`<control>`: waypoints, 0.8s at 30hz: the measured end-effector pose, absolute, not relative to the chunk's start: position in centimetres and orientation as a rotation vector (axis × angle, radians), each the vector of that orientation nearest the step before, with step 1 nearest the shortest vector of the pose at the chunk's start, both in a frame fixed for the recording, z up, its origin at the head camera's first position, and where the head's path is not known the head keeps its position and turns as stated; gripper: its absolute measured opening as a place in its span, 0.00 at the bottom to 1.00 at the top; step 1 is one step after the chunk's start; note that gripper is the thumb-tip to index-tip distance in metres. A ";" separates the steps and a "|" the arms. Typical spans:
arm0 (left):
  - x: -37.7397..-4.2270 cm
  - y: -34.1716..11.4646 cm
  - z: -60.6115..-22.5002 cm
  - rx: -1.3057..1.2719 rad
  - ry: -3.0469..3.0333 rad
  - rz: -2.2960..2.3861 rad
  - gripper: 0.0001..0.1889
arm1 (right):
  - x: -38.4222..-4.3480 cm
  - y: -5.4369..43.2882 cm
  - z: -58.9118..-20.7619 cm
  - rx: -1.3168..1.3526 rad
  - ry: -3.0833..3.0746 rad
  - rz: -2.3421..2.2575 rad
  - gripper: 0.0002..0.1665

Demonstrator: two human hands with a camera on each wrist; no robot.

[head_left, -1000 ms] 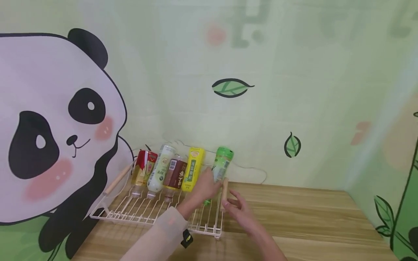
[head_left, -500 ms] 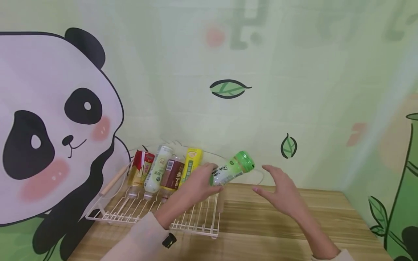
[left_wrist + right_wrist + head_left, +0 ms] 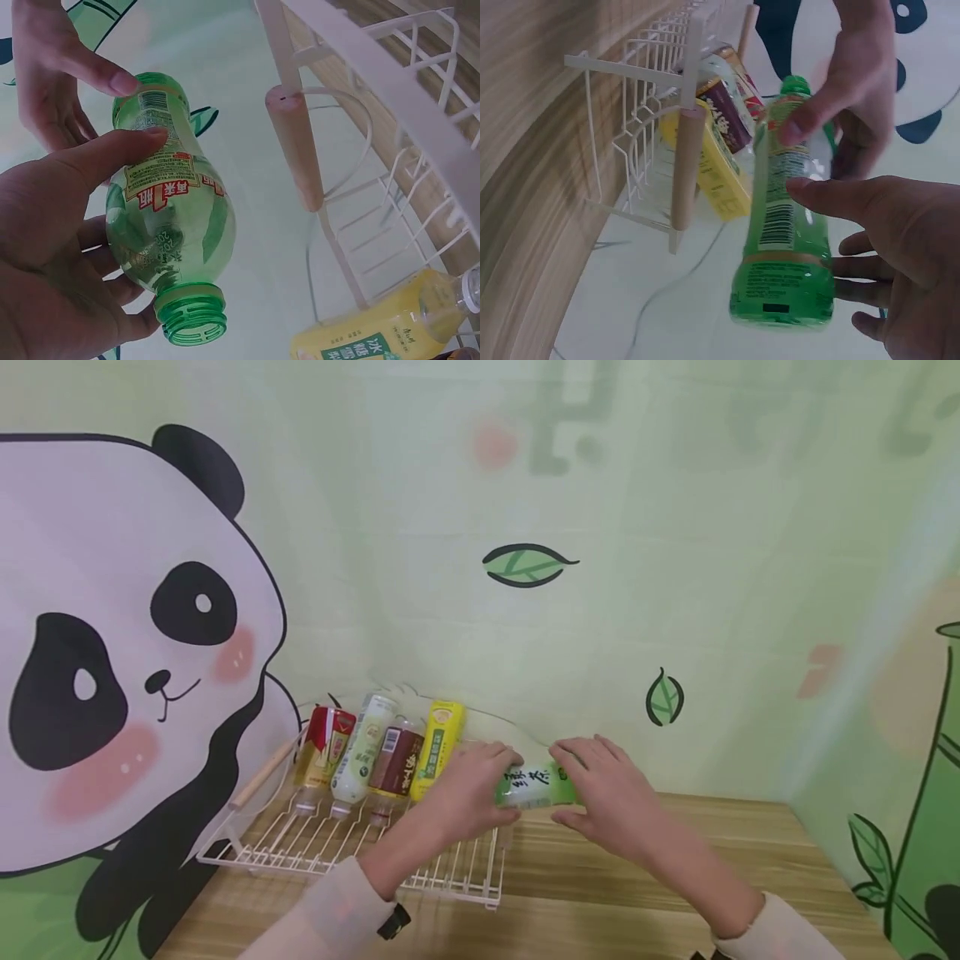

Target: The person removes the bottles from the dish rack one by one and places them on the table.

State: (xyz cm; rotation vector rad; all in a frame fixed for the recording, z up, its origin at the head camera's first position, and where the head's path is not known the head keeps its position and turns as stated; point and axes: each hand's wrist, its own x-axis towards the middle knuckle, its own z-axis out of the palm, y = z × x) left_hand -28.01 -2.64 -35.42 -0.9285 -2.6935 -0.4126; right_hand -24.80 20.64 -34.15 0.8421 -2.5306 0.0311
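Fingers of the left hand bent round the neck half of a green bottle, thumb across the label, the rest behind. Right hand at three o'clock, at the base: thumb and fingers parted by the bottle's thickness, one on each side; how firmly they press we cannot tell.

Bottle held on its side above the table, just beyond the rack's near end; neck toward nine o'clock, base toward three. Clear, green-tinted plastic, rounded shoulder, slight waist, solid green neck and base. We read 绿茶 in large dark strokes on the pale front; on the other side, 再来1瓶 in red and white, a barcode and a block of fine print too small for us.

Next outward, between eight and nine o'clock: white wire rack with wooden handles. Four bottles lean in it, caps toward us. Nearest, a yellow bottle, where we make out 冰糖雪. Then a maroon-labelled bottle, barcode showing, characters unclear; a whitish bottle; a red-labelled bottle, lettering too small.

Beyond, at ten o'clock, a panda printed on the pale green backdrop.
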 end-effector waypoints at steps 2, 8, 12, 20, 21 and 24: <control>-27.8 -2.4 -35.4 -0.937 -2.689 -0.389 0.36 | -25.0 20.3 -34.4 0.861 -2.537 0.020 0.48; -27.8 -1.9 -35.3 -0.932 -2.686 -0.362 0.35 | -25.9 19.6 -34.8 0.859 -2.569 -0.026 0.42; -28.2 -1.3 -35.4 -0.944 -2.682 -0.346 0.34 | -26.6 19.5 -35.3 0.863 -2.581 -0.033 0.37; -28.0 -0.7 -36.4 -0.958 -2.648 -0.352 0.33 | -26.8 19.7 -36.0 0.863 -2.568 -0.028 0.35; -28.1 -0.6 -36.4 -0.961 -2.635 -0.344 0.33 | -26.8 19.8 -36.0 0.862 -2.557 -0.042 0.35; -28.1 -0.5 -36.5 -0.966 -2.593 -0.306 0.33 | -26.8 19.9 -36.0 0.853 -2.530 -0.082 0.35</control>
